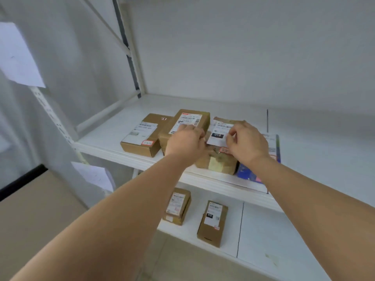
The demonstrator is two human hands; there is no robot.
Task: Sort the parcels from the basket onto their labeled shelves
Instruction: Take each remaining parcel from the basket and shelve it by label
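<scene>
Two hands, our left hand (185, 141) and right hand (246, 141), curl round one brown parcel (218, 159) on the upper shelf (105, 136) | looks stiff, light | we hold its sides.

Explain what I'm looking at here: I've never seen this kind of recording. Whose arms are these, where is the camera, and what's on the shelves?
There is no robot: a person wears one wide-angle camera on the head, so you look forward and down along their bare arms. The single picture shows a white upper shelf bearing several parcels. The left hand rests with curled fingers on the tall brown box; whether it actually grips it is unclear. The right hand pinches the white label of a brown parcel wrapped in tape. A flat brown box lies to the left, and a blue package shows under the right wrist. On the lower shelf lie two more small brown boxes. The basket is not in view.
</scene>
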